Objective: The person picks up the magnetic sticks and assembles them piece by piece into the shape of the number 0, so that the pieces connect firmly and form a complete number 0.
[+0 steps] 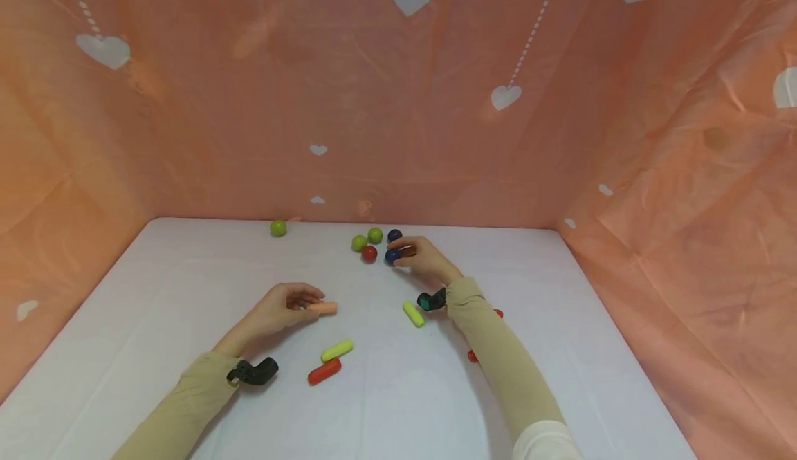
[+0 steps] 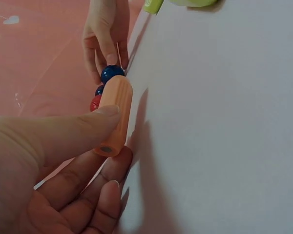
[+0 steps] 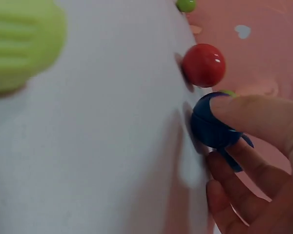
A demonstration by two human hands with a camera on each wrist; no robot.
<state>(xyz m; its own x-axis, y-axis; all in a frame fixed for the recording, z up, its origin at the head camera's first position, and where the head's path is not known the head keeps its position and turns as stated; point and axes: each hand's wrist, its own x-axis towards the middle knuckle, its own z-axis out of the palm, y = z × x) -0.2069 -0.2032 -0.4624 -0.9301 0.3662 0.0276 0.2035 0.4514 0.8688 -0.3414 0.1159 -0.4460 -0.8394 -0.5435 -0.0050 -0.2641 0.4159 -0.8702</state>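
Between thumb and fingers, my left hand [image 1: 280, 309] pinches a ridged, pale orange cylinder [image 1: 328, 307]; the left wrist view shows a small hole in its near end. Farther back, my right hand [image 1: 429, 258] pinches a glossy dark blue ball [image 3: 205, 129], the thumb on top and the fingers behind it. A second dark blue ball [image 1: 394, 236] lies just beyond, partly behind the fingers. To the left of the pinched ball sit a red ball [image 1: 369, 254] and two green balls [image 1: 359, 243].
Another green ball [image 1: 278, 228] lies by the back edge. Nearer are a yellow-green cylinder [image 1: 337, 350] beside a red cylinder [image 1: 324, 371], and one more yellow-green cylinder [image 1: 413, 313]. Red pieces [image 1: 472, 356] show partly behind the right forearm. Orange cloth [image 1: 361, 100] surrounds the white table [image 1: 398, 405].
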